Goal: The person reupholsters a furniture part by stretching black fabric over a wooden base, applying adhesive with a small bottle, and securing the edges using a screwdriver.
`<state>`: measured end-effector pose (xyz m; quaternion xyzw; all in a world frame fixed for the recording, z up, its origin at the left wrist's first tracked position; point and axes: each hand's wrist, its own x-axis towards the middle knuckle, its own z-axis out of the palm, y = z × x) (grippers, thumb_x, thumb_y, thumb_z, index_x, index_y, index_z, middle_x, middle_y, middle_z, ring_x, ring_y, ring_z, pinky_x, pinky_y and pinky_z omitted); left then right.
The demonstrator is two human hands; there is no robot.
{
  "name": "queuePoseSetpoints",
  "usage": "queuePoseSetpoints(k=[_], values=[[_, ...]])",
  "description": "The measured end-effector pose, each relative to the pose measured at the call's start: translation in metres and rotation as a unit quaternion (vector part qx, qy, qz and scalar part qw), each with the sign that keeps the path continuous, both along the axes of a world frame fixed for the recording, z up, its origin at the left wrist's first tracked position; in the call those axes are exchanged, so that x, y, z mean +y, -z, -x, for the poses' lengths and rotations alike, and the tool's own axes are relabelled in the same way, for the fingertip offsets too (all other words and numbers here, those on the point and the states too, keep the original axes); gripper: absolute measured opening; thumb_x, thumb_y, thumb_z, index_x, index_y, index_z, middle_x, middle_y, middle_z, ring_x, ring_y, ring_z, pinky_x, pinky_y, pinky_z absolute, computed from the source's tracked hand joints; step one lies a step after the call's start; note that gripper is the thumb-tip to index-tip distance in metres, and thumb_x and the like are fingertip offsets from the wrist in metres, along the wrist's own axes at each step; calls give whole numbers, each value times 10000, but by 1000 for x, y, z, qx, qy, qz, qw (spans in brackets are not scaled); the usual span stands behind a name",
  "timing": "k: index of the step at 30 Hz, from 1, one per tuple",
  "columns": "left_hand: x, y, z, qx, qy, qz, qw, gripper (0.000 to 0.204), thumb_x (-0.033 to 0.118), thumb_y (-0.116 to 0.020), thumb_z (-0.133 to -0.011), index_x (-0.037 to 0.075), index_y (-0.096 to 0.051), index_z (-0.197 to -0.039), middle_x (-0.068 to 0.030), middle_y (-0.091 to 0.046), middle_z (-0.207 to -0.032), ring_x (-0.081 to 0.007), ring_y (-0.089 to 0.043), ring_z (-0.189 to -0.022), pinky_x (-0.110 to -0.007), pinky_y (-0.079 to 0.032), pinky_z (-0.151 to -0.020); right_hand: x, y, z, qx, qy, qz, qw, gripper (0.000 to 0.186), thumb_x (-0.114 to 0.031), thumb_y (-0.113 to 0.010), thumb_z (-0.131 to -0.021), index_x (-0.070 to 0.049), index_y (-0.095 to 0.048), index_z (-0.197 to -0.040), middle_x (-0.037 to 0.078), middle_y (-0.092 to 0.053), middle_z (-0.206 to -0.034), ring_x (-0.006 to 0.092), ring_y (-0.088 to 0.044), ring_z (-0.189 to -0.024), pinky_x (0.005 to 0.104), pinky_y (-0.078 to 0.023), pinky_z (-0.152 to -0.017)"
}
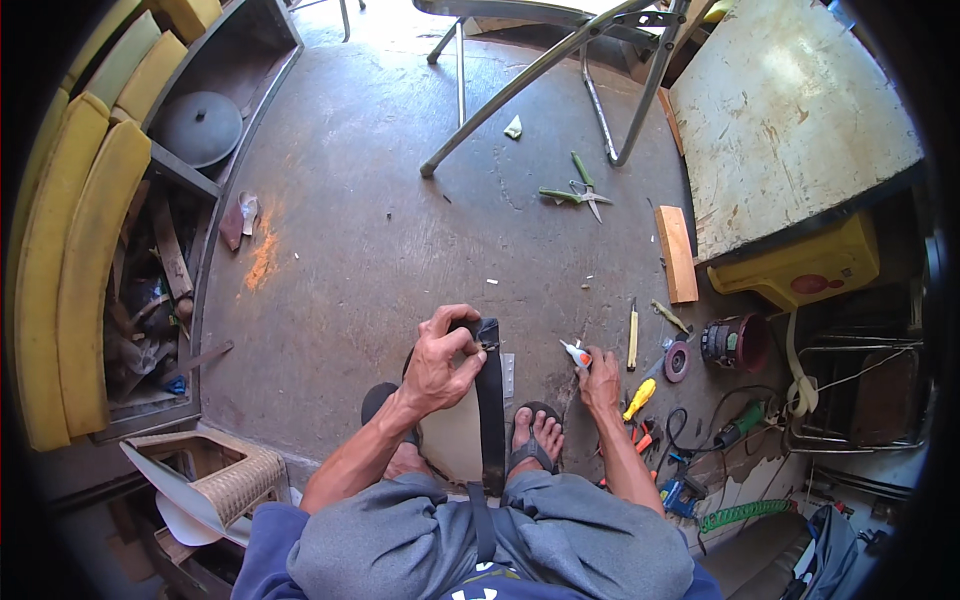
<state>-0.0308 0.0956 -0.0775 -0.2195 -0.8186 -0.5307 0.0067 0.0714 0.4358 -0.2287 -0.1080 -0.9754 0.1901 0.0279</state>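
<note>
A white print marks the navy shirt (262,545), a red one the yellow plastic stool (785,272). The left hand (445,358) pinches the upper end of a beige panel's (455,440) black edging, between the feet (537,440); the right hand (598,382) grasps a white squeeze bottle (577,354) – apart from the panel. Pruning shears (578,190) lie ahead – grey floor (340,180) reaches the folding chair's legs (533,90), bounded by the shelf unit (183,172) and worn tabletop (790,130).
</note>
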Motion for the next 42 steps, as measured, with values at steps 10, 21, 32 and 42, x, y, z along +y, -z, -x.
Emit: queuePoseSetpoints(k=[10,21,32,42], values=[[0,-2,-1,0,-3,13,1000,137,37,-751,-748,1,-620,-764,-174,-594,-1239,-358,-593,-1120,-465,-445,-958,-44,-102,38,-74,38,591,802,273,-130,-717,-982,-10,-618,-1206,62,-684,-1013,133,-685,-789,298,-590,-675],[0,-3,-3,4,5,21,1000,124,44,-750,-755,22,-628,-766,-158,-582,-1249,-333,-571,-1156,-454,-402,-983,-77,-191,77,-63,-195,346,916,329,-210,-776,-918,20,-695,-1139,85,-693,-905,104,-602,-688,288,-490,-598],[-2,-5,-7,13,6,24,1000,121,45,-748,-755,32,-630,-778,-153,-574,-1257,-324,-569,-1154,-457,-384,-987,-89,-220,98,-57,-274,268,922,260,-174,-738,-896,31,-709,-1053,161,-701,-884,261,-664,-705,360,-529,-636],[-3,-9,-6,-28,-7,22,999,155,57,-775,-736,31,-624,-759,-147,-592,-1240,-315,-587,-1168,-469,-405,-979,-83,-225,106,-100,-230,328,911,263,-188,-748,-894,10,-714,-1064,58,-652,-776,108,-573,-625,285,-446,-569]])
